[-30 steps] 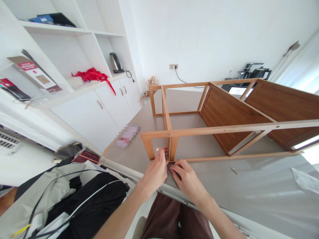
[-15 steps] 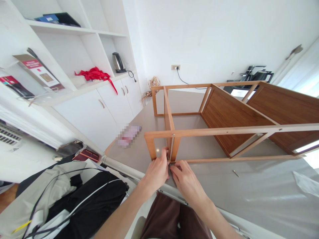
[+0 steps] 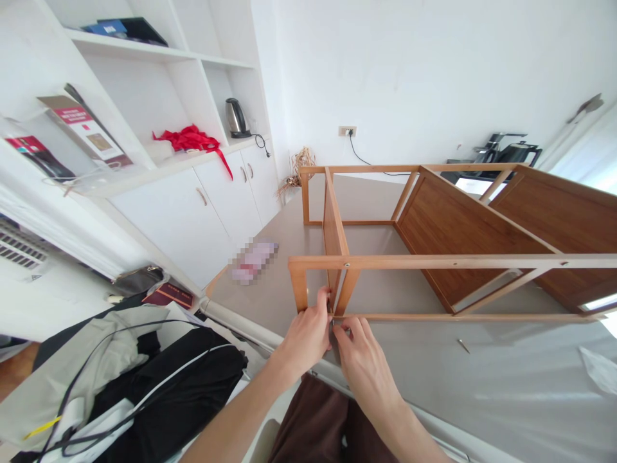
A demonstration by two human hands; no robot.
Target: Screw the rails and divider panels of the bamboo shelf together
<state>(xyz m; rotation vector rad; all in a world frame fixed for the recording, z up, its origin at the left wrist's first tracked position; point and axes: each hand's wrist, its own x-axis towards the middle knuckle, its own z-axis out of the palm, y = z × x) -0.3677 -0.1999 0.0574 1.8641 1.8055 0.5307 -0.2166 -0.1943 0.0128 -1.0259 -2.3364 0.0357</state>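
A wooden shelf unit [image 3: 414,261] lies on its side on the grey table [image 3: 409,366]. At its lower near rail, close to the left end, my left hand [image 3: 307,337] grips the joint where a shelf panel [image 3: 333,215] meets the frame, with the index finger reaching up behind the rail. Just to the right, my right hand [image 3: 364,350] is closed in a pinch beside the same joint. Something small and dark sits between the two hands, mostly hidden by fingers, so its kind is unclear. A small screw-like metal piece [image 3: 463,346] lies on the table further right.
White cabinets [image 3: 178,199] with a kettle [image 3: 237,118] and red ribbon [image 3: 190,138] stand at left. Clothes [image 3: 183,379] and cables are piled at lower left. A blurred-out packet [image 3: 254,260] and a clear plastic bag [image 3: 598,370] lie on the table.
The whole view has shifted slightly, so things sit a little further right. Both hands stay at the same joint, with the right fingers slightly shifted.
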